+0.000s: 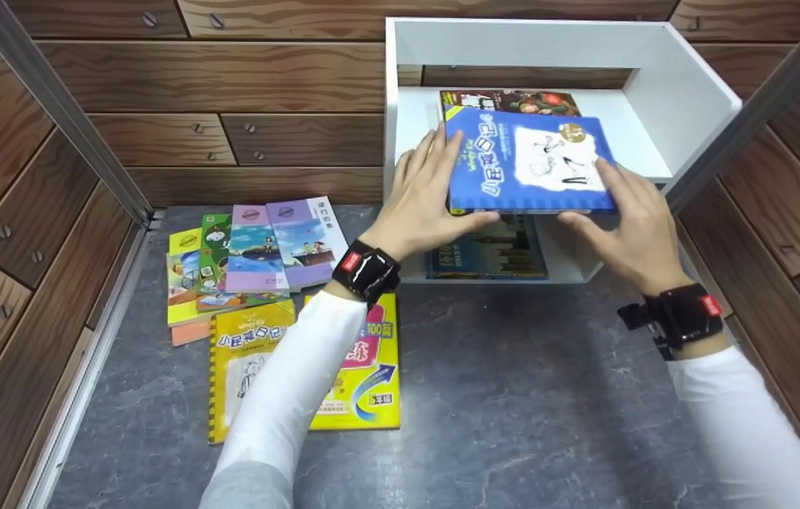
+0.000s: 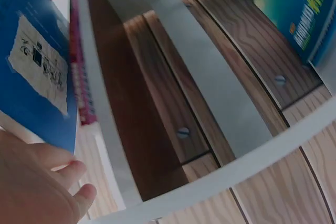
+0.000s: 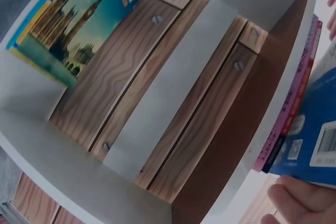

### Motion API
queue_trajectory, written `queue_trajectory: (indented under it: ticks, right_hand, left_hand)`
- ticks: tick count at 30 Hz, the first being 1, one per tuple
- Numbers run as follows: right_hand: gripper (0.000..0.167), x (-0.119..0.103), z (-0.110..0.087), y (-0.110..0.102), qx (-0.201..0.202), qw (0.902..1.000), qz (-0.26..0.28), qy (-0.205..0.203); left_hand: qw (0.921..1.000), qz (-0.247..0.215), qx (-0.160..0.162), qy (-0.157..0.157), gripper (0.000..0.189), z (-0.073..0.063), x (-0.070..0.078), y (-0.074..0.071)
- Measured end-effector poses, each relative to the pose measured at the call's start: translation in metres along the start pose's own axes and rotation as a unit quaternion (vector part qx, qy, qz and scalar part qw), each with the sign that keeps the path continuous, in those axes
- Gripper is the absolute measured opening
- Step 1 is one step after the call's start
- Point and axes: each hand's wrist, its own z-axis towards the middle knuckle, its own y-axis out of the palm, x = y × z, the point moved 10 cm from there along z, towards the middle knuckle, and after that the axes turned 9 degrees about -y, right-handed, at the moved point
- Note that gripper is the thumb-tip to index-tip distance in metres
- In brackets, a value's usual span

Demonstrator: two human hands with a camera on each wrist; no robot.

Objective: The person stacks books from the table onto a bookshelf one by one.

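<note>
Left hand [image 1: 425,198] and right hand [image 1: 640,226] grip one blue book [image 1: 531,162] by opposite sides, at the white shelf's [image 1: 697,106] upper tier; at least seven floor books [image 1: 255,325] lie leftward, overlapping.

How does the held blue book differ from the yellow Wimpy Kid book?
The left hand and right hand hold the blue book; the yellow book lies on the grey surface. The left sleeve partly hides the yellow book, not the blue book. Both covers show a white drawing panel.
</note>
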Motion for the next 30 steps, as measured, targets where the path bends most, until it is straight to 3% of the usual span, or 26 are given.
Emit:
queue_trajectory:
  ticks: [4,9,15,22,30]
  right_hand:
    - [0.090,0.009,0.011,0.006,-0.026,0.9996,-0.007,0.012]
    - [0.089,0.019,0.021,0.015,-0.056,0.9977,0.013,0.037]
    - [0.092,0.033,0.027,0.023,-0.081,0.9928,0.039,0.080]
    - [0.095,0.048,0.035,0.025,-0.087,0.9879,0.037,0.123]
    - [0.096,0.056,0.040,0.036,-0.114,0.9809,0.027,0.155]
  left_hand:
    - [0.9993,0.022,-0.016,-0.026,0.122,0.013,-0.008,0.003]
    - [0.9987,0.001,-0.033,-0.040,0.122,0.019,-0.014,0.004]
    - [0.9977,-0.014,-0.056,-0.035,0.117,0.022,-0.017,0.001]
    - [0.9980,-0.053,-0.031,-0.014,0.092,0.026,-0.020,-0.010]
    - [0.9961,-0.088,-0.008,-0.003,0.068,0.023,-0.022,-0.010]
